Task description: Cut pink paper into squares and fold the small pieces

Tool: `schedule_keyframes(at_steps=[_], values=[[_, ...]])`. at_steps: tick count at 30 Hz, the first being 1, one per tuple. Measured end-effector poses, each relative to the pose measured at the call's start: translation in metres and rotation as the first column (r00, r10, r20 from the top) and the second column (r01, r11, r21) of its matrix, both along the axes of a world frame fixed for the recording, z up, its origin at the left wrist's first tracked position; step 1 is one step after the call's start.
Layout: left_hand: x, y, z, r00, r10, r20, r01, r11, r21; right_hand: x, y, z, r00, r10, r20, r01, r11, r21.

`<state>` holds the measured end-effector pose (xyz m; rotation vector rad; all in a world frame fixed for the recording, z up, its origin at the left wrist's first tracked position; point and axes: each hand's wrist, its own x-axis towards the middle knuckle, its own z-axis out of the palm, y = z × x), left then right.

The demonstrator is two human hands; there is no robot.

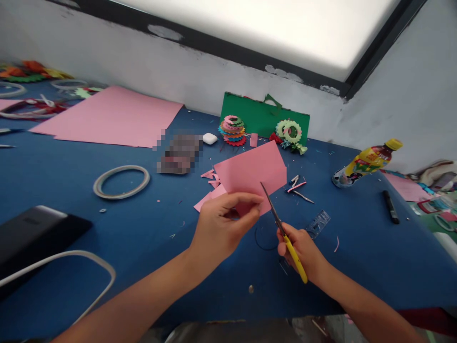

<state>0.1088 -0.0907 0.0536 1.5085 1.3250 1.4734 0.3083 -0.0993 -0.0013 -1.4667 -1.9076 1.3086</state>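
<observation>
My left hand [221, 224] pinches the lower edge of a small pink paper sheet [252, 174] and holds it up over the blue table [53, 166]. My right hand [302, 250] grips yellow-handled scissors [282, 228]. Their blades point up and left and meet the paper's lower right edge. Pink offcuts [211, 183] lie on the table just behind my left hand.
A large pink sheet [110, 116] lies at back left, a tape ring [121, 181] left of centre. Stacked paper rosettes [233, 129] and a wreath [290, 132] stand before a green card [262, 116]. A bottle [367, 162], black marker [391, 207], clear ruler [317, 223] and dark device [34, 233] surround.
</observation>
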Motion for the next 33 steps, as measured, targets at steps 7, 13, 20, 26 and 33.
schedule_keyframes(at_steps=[7, 13, 20, 26, 33], values=[[0.0, -0.001, 0.003, 1.0, 0.007, -0.012, -0.007, 1.0, -0.009, -0.001, -0.001, -0.003, 1.0, 0.01, -0.01, -0.009, 0.999, 0.031], [-0.001, -0.002, 0.004, 1.0, -0.009, 0.012, 0.009, 1.0, -0.021, 0.0, 0.0, 0.0, 0.999, 0.029, -0.014, -0.029, 0.999, 0.016], [-0.003, -0.003, 0.008, 0.996, 0.062, 0.071, -0.061, 0.998, -0.018, -0.001, 0.002, 0.007, 0.998, 0.065, 0.021, -0.065, 0.998, 0.015], [-0.009, -0.001, 0.005, 0.978, 0.023, 0.209, -0.02, 1.0, -0.019, 0.003, 0.003, -0.003, 0.998, 0.054, -0.012, -0.052, 0.993, 0.109], [-0.009, -0.005, 0.0, 0.948, -0.202, 0.245, 0.198, 0.979, 0.039, -0.004, 0.002, -0.005, 0.909, -0.055, -0.412, 0.045, 0.998, -0.033]])
